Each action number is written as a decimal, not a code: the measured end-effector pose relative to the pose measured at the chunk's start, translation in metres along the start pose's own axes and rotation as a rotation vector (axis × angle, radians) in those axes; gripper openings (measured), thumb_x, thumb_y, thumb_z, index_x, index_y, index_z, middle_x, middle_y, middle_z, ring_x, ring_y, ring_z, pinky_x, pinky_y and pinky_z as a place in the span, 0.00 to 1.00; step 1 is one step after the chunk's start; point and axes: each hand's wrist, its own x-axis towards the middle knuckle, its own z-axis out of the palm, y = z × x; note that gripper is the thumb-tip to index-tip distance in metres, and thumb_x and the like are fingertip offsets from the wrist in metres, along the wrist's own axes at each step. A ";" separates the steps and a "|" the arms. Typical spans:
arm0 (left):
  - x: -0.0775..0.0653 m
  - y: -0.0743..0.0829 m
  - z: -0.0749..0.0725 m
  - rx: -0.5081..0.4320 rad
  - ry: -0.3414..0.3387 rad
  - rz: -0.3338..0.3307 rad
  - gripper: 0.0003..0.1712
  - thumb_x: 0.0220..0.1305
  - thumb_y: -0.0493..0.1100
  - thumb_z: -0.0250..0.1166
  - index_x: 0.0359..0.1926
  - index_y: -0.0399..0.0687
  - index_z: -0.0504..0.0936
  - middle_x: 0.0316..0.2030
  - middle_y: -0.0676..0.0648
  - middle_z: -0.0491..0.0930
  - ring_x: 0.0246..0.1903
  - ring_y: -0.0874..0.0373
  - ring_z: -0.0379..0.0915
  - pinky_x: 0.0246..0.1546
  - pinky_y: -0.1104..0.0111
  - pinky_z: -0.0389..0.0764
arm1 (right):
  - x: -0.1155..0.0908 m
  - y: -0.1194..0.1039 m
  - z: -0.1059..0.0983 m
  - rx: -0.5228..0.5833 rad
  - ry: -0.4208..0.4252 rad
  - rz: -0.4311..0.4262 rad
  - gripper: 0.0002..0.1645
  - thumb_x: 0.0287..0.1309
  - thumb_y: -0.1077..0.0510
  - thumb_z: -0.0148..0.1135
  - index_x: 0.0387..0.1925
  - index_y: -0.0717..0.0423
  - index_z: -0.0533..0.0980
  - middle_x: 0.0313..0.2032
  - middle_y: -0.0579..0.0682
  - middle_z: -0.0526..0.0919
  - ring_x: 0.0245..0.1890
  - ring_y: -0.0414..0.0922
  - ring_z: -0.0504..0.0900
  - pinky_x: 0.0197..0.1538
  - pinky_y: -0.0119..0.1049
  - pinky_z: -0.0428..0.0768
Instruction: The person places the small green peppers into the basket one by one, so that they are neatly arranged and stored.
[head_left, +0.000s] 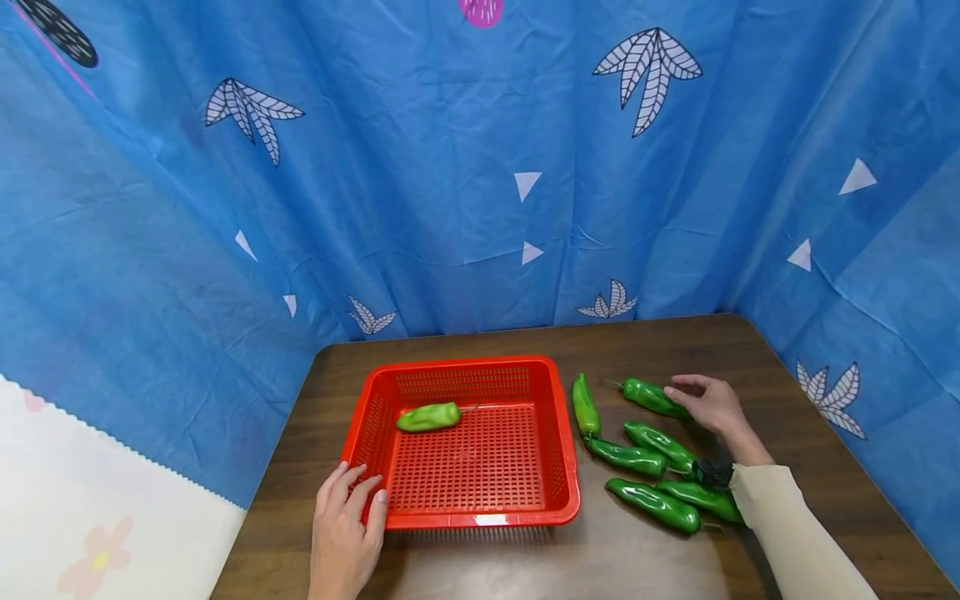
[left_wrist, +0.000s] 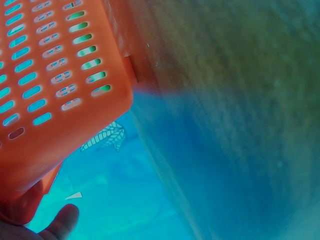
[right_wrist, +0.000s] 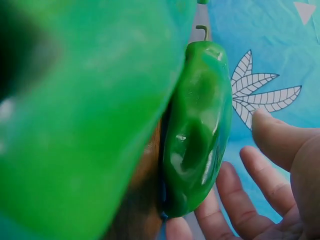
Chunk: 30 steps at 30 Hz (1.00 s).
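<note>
A red perforated plastic basket [head_left: 465,522] stands on the table with one light green pepper [head_left: 429,417] in it. My left hand [head_left: 348,517] rests on the rim at the basket's front left corner, fingers loosely spread. Its fingertip and the basket's slotted wall [left_wrist: 70,75] appear in the left wrist view. To the right, my right hand [head_left: 712,406] hovers by the end of the rearmost green pepper [head_left: 651,397], thumb and fingers parted. From the right wrist, that long pepper [right_wrist: 197,130] shows beside the fingers, not gripped; a nearer pepper [right_wrist: 90,125] blurs over the left side.
Several more green peppers lie on the table right of the basket, among them a front one [head_left: 652,504], a middle one [head_left: 628,457] and an upright-lying one [head_left: 584,406] beside the basket wall. Blue patterned curtain [head_left: 480,208] hangs behind the brown table [head_left: 480,567].
</note>
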 end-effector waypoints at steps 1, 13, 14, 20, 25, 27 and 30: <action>0.000 0.000 0.000 0.001 -0.003 0.000 0.12 0.60 0.43 0.69 0.42 0.41 0.88 0.52 0.40 0.81 0.65 0.41 0.66 0.66 0.50 0.63 | 0.000 0.000 0.000 -0.003 -0.010 0.006 0.36 0.70 0.42 0.58 0.64 0.67 0.71 0.61 0.72 0.73 0.57 0.66 0.75 0.53 0.54 0.79; 0.000 0.000 -0.001 0.000 -0.013 -0.005 0.12 0.60 0.43 0.70 0.42 0.41 0.88 0.52 0.40 0.81 0.65 0.41 0.66 0.64 0.46 0.65 | 0.002 0.001 0.000 -0.052 -0.082 0.043 0.33 0.67 0.48 0.63 0.64 0.67 0.72 0.62 0.73 0.72 0.60 0.70 0.71 0.56 0.57 0.78; 0.000 0.000 -0.001 0.000 -0.015 -0.007 0.12 0.60 0.43 0.70 0.42 0.41 0.88 0.53 0.40 0.81 0.65 0.41 0.66 0.64 0.46 0.65 | 0.002 0.001 0.001 -0.057 -0.083 0.040 0.33 0.67 0.48 0.63 0.64 0.67 0.72 0.62 0.73 0.72 0.60 0.70 0.71 0.56 0.58 0.77; 0.000 0.000 -0.001 -0.003 -0.008 0.001 0.12 0.59 0.43 0.70 0.42 0.41 0.88 0.52 0.40 0.81 0.65 0.42 0.66 0.65 0.47 0.64 | 0.003 0.002 0.002 -0.071 -0.096 0.040 0.35 0.65 0.46 0.65 0.64 0.66 0.72 0.62 0.72 0.73 0.62 0.71 0.69 0.59 0.60 0.75; 0.000 0.000 0.000 -0.007 0.015 0.022 0.11 0.59 0.42 0.70 0.41 0.41 0.88 0.52 0.40 0.81 0.64 0.41 0.67 0.64 0.49 0.64 | 0.004 0.002 0.004 -0.080 -0.119 0.041 0.37 0.63 0.47 0.68 0.64 0.66 0.72 0.63 0.73 0.71 0.63 0.71 0.69 0.60 0.61 0.75; 0.000 -0.001 0.000 -0.009 0.021 0.029 0.11 0.58 0.41 0.70 0.41 0.41 0.88 0.52 0.40 0.82 0.64 0.40 0.67 0.64 0.50 0.64 | 0.004 0.002 0.003 -0.086 -0.130 0.045 0.37 0.62 0.47 0.68 0.64 0.66 0.72 0.64 0.73 0.70 0.63 0.72 0.68 0.60 0.61 0.74; 0.000 -0.001 0.001 -0.008 0.025 0.036 0.11 0.59 0.41 0.70 0.41 0.41 0.88 0.52 0.40 0.82 0.64 0.40 0.67 0.64 0.51 0.64 | 0.005 0.002 0.003 -0.097 -0.148 0.042 0.38 0.62 0.47 0.68 0.64 0.68 0.71 0.64 0.74 0.69 0.62 0.72 0.68 0.59 0.61 0.75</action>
